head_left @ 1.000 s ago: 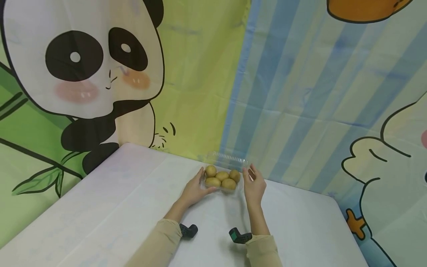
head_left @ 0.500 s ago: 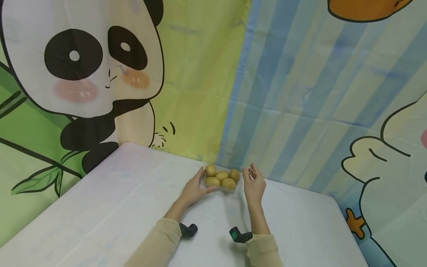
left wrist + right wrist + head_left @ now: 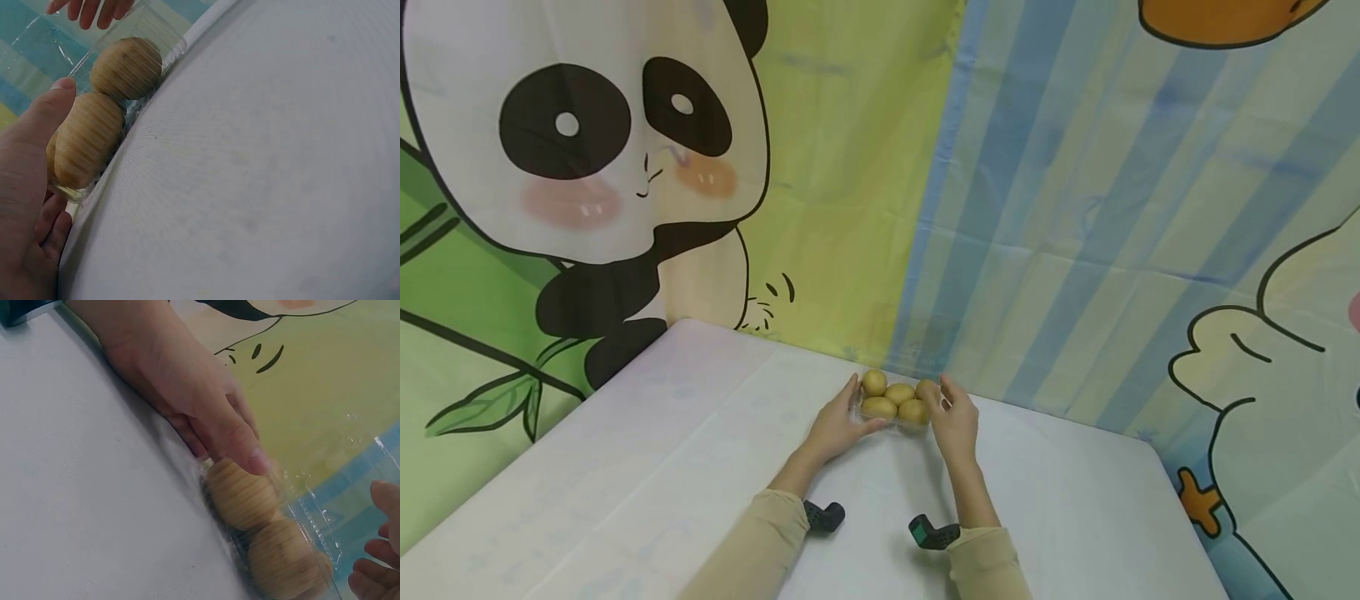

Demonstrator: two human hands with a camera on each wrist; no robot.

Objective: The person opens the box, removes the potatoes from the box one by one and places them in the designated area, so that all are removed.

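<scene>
A clear plastic clamshell box [image 3: 167, 28] holds several yellow-brown potatoes [image 3: 900, 394] near the far table edge. My left hand [image 3: 837, 427] grips the box's left end, its thumb along the near side and its fingers round the far side. Behind the potatoes the see-through lid [image 3: 369, 465] stands raised; its outline is faint in the head view. My right hand [image 3: 955, 421] is at the box's right end, fingers loosely bent, partly covering the rightmost potatoes. In the left wrist view those fingers [image 3: 94, 11] show above the box with nothing between them.
A white-covered table [image 3: 685, 450] lies under both arms. Just beyond its far edge hangs a printed curtain [image 3: 1037, 208] with a panda and blue stripes. Black wrist devices [image 3: 825, 518] sit at both wrists.
The raised lid's ridged edge, plain to see a second ago, has become faint in the head view. My right hand has moved left, over the box's right end. My left hand keeps its grip.
</scene>
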